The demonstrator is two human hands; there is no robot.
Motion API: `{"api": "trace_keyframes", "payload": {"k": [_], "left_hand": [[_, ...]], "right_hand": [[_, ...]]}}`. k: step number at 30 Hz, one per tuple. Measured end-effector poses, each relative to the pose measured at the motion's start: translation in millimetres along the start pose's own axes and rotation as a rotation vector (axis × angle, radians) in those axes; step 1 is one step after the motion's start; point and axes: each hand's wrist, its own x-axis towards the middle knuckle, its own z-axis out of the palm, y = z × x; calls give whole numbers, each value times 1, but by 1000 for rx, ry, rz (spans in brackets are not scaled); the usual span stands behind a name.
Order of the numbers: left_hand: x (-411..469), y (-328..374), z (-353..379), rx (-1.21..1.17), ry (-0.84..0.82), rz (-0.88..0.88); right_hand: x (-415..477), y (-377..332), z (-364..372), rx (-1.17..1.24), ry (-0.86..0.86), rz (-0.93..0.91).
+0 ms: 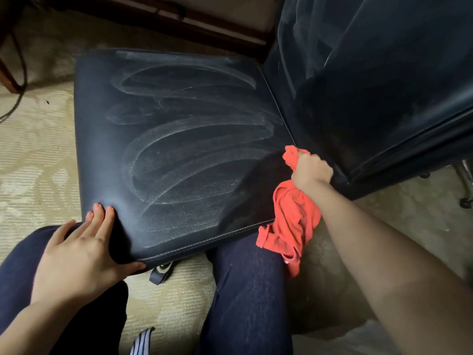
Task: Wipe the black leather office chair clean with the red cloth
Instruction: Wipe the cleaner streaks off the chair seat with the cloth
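Note:
The black leather office chair fills the view: its seat is dusty and streaked with curved wipe marks, and its backrest rises at the right. My right hand grips the bunched red cloth at the near end of the seam between seat and backrest. Most of the cloth hangs down below my fist over the seat's near right corner. My left hand holds the seat's near left corner, fingers flat on top and thumb under the front edge.
My knees in dark trousers are right in front of the seat. Pale patterned carpet lies all around. A dark wooden furniture base and a cable are at the back left. The chair's metal legs and casters show at the right.

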Motion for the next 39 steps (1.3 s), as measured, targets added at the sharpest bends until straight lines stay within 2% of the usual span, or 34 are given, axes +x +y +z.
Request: {"api": "trace_keyframes", "payload": {"k": [3,14,18,21,23,26,28,31,39], "left_hand": [[1,-1,0,-1,-3,-2],[-4,1,-3,6,44,23],[-5,2,-4,-6,67,22],[-7,3,-3,-1,87,28],[-7,2,-2,-3,101,33],[-5,1,-1,16,92,31],[-3,1,-1,19,77,31],[-2,0,-1,20,61,25],[2,-4,6,16,25,-18]], "right_hand": [[-14,-2,-2,47,-35,-31],[-103,-28,-9,-110,-46,-524],[-122,-32,-8,-127,-23,-696],[-131,-27,0,-81,6,-927],[-126,-25,5,-105,103,-986],[-106,-27,11,-72,192,-893],[-89,-32,9,-5,184,-761],[-65,-38,8,-49,150,-590],[-8,-39,6,-14,137,-280]]}}
